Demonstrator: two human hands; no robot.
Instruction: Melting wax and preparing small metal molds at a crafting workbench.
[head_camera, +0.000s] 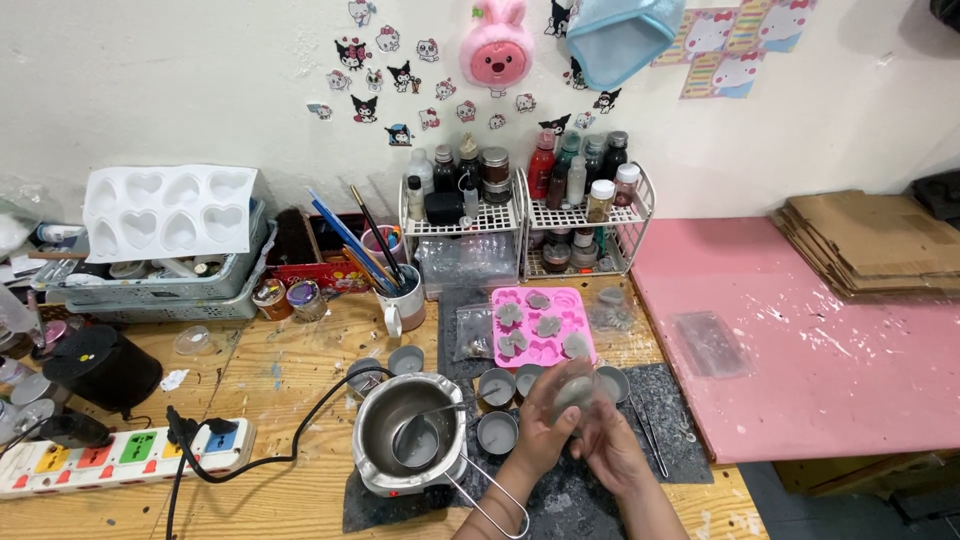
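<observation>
Here both hands, the left hand (540, 425) and the right hand (610, 445), curl closed around a small greyish, blurred lump (575, 388), held just right of the steel melting pot (408, 440). Slick fingers could, I judge, let it drop into the small round tins (497, 432) beneath, or an elbow could catch the pot's wire handle (490, 505) and tip its contents. The pot is shiny and round; behind it, a soft pink silicone mould (542, 325) holds dull grey flower shapes on the wooden counter (290, 370).
</observation>
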